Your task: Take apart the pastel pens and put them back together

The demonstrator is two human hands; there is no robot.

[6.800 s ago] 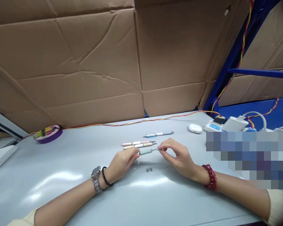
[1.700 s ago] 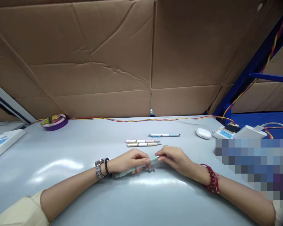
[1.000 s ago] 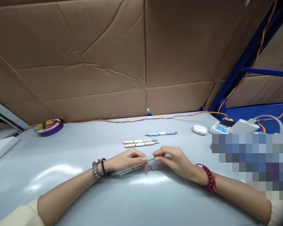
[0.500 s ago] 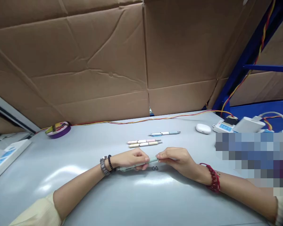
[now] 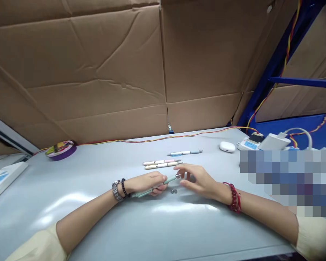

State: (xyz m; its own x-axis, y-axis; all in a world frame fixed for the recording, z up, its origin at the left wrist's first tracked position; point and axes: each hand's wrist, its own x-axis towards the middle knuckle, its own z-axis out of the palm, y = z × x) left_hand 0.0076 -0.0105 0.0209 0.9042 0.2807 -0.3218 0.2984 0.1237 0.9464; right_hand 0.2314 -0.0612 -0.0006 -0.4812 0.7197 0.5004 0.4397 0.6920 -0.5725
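A light green pen [image 5: 170, 179] is gripped by my left hand [image 5: 149, 182], its silver tip pointing right and its clip end lying near the wrist. My right hand [image 5: 199, 180] is beside that tip with thumb and fingers spread apart; whether a fingertip touches the tip is hard to tell. Two small grey metal pieces [image 5: 174, 191] rest on the table just below the pen. Behind my hands lie a cream pen [image 5: 160, 166] and a pink-and-white pen [image 5: 159, 162] side by side. Farther back is a blue-and-white pen [image 5: 184, 153].
A roll of purple tape [image 5: 62, 151] sits at the back left of the grey table [image 5: 141, 232]. A white earbud case [image 5: 227, 146] and a power strip [image 5: 248, 144] with a plugged-in charger are at the back right. Cardboard [image 5: 119, 65] walls the rear.
My right hand has let go of the pen's front end and its fingers have spread. The silver tip now shows. The whole view has shifted slightly.
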